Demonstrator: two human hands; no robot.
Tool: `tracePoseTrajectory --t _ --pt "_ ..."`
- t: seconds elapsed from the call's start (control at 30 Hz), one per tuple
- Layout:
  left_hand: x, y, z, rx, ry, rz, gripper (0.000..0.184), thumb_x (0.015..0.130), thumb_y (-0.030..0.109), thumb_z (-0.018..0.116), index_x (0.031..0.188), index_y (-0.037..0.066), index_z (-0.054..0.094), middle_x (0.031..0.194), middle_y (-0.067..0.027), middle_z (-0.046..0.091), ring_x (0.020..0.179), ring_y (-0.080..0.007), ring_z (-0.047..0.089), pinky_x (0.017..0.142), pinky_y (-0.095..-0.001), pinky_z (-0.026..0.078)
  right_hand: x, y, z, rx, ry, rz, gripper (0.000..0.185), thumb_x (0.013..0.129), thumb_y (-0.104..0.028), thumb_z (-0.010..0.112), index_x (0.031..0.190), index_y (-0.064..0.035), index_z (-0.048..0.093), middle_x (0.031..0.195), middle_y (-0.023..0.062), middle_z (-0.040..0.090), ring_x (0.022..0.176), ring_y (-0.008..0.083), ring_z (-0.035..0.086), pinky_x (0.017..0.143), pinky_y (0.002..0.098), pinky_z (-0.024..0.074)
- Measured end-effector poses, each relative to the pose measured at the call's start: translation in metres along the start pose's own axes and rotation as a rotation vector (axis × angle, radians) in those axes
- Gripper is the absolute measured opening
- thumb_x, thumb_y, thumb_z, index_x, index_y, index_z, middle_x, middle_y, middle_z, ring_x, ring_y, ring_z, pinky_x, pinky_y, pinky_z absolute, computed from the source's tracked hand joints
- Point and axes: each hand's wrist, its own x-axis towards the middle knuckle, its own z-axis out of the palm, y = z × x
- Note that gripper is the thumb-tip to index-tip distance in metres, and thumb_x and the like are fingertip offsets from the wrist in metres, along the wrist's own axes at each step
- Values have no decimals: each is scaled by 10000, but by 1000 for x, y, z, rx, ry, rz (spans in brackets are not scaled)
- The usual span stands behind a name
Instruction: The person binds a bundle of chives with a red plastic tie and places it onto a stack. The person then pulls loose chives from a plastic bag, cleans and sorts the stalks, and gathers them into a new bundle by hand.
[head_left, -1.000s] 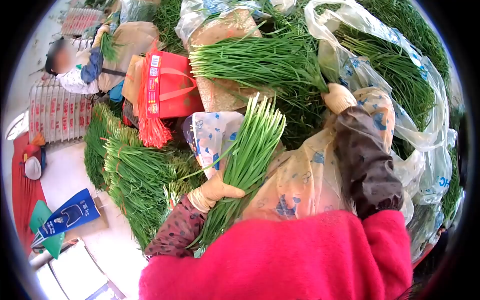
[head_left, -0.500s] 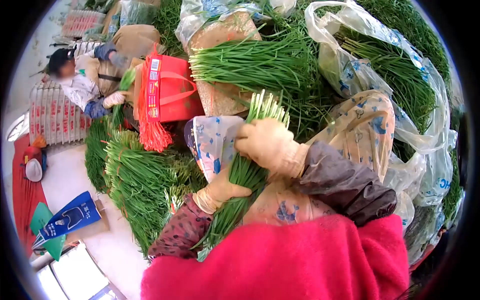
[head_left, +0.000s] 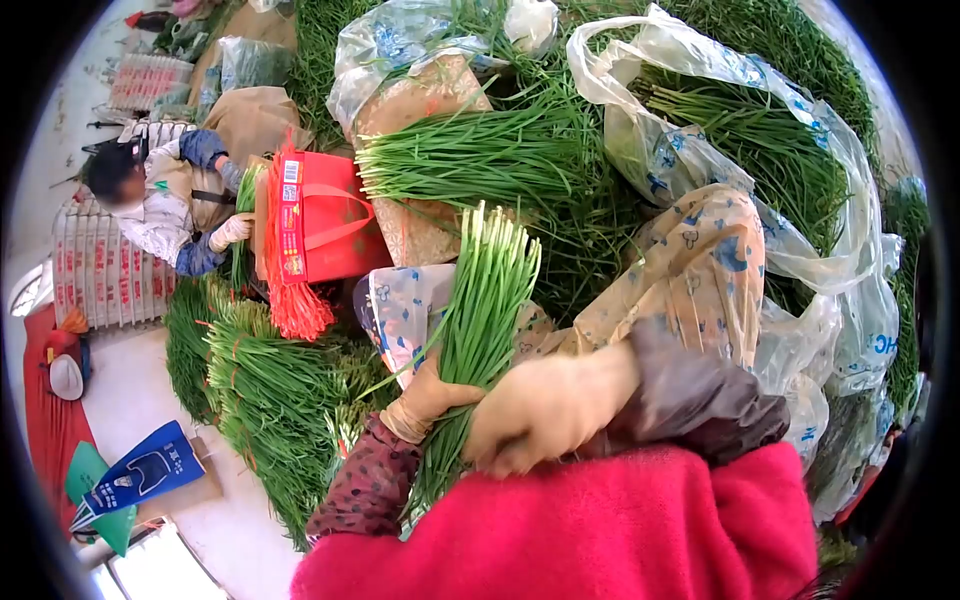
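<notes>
My gloved left hand [head_left: 430, 402] is wrapped round the middle of a bunch of garlic chives [head_left: 485, 290], whose pale cut ends point up and away from me. The leaves hang down past my wrist towards my pink top. My gloved right hand [head_left: 540, 412], smeared by motion, is beside the lower leaves of the bunch; its fingers are too blurred to read. Ahead lies a loose pile of chives [head_left: 470, 145] on a patterned board [head_left: 425, 240]. A red bag [head_left: 335, 215] stands left of that pile, with red ties [head_left: 305, 308] hanging from its side.
Tied chive bundles [head_left: 270, 375] are heaped at my left. A clear plastic bag [head_left: 850, 270] holding more chives lies at the right. Another person [head_left: 175, 200] works with greens at the far left. A blue bag [head_left: 150, 468] lies on the floor.
My right hand has left the upper stems and moved down towards the leaves. My left hand still holds the bunch, whose upper part is now uncovered. The view has shifted slightly.
</notes>
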Motion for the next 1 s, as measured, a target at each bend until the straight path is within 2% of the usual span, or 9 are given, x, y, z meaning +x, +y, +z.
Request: tracePoseTrajectory --t 0.03,0.17,0.3,0.43,0.63,0.7,0.77,0.83,1.0 --pt "-2 1 -3 16 -19 28 781 664 29 797 1365 35 454 1272 -73 578 1159 -183 547 1014 -328 419 -15 5 -10 145 15 102 248 822 -150 631 1048 -57 672 887 51 701 813 155 666 681 294 529" --pt "-9 -1 -2 29 14 65 772 668 -15 763 1370 22 443 1260 -79 581 1162 -190 547 1021 -345 416 -47 62 -34 107 1104 224 344 875 -205 654 1159 -18 605 904 33 666 753 123 608 658 289 490" --pt "-11 2 7 -15 -2 44 812 680 -28 742 1411 33 393 1285 -83 562 1169 -193 539 1024 -337 411 -32 67 -57 518 1349 442 373 921 -246 651 1188 11 608 774 -29 583 636 55 499 564 226 415" --pt "-15 9 15 7 -10 12 841 709 -12 745 1447 48 344 1319 -71 539 1193 -174 515 1038 -338 399 -17 89 -61 722 1328 290 233 935 -202 625 1046 -8 690 786 1 633 598 68 532 506 235 430" --pt "-16 1 8 -14 7 29 877 677 -25 775 1441 37 350 1326 -86 532 1190 -193 528 1043 -353 407 -61 122 -84 721 1767 18 173 944 -143 597 1020 -4 664 796 45 651 583 90 554 512 232 471" --pt "-13 -1 9 -10 0 15 869 676 -28 768 1438 35 355 1316 -85 539 1178 -192 536 1038 -354 413 -53 76 -64 212 1290 231 195 886 -193 679 1037 -71 681 793 38 675 623 123 608 578 263 508" --pt "-12 4 12 -41 13 -21 834 678 -33 747 1420 33 373 1295 -85 557 1160 -193 547 1019 -350 424 -33 79 -48 -350 1090 75 257 839 -269 703 1034 -107 666 748 85 671 642 226 646 602 356 514" --pt "-13 9 15 37 30 14 751 707 0 722 1392 32 413 1257 -82 588 1137 -182 562 993 -335 436 -17 57 -41 -588 992 489 294 815 -328 694 1035 -139 642 718 124 646 689 323 649 629 433 499" --pt "-21 2 10 596 179 134 698 763 84 671 1414 68 418 1167 -144 658 1045 -231 648 901 -321 492 -8 56 -43 -628 964 461 271 824 -344 650 1013 -151 631 744 124 648 712 348 648 627 454 495"
